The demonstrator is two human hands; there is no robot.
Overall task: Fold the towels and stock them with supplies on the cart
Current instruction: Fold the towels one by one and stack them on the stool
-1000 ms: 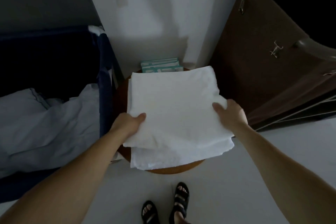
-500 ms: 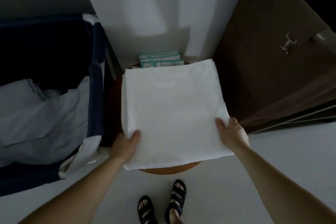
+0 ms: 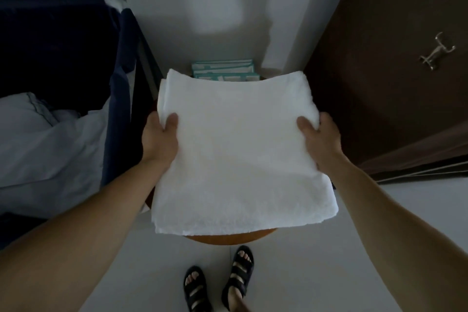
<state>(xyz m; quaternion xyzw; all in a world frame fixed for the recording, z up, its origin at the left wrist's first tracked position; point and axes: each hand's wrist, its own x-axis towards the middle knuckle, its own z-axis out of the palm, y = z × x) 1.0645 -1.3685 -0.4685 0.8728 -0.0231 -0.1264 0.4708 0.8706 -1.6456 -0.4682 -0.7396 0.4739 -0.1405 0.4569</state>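
A folded white towel [image 3: 238,152] lies square over a round wooden stool [image 3: 230,237], whose rim shows only at the near edge. My left hand [image 3: 159,138] grips the towel's left side, thumb on top. My right hand [image 3: 320,138] grips the right side the same way. The fingers of both hands are hidden under the cloth. Teal and white supply packets [image 3: 224,71] lie stacked just behind the towel against the wall.
A dark blue linen cart bag [image 3: 119,99] with crumpled white sheets [image 3: 48,149] stands at the left. A dark brown cabinet door [image 3: 379,76] with metal hooks [image 3: 436,52] is at the right. My sandalled feet [image 3: 217,284] stand on the pale floor below the stool.
Both hands slid from the towel's near corners up to the middle of its sides. The towel now looks thicker and narrower, with its near edge hanging over the stool's rim.
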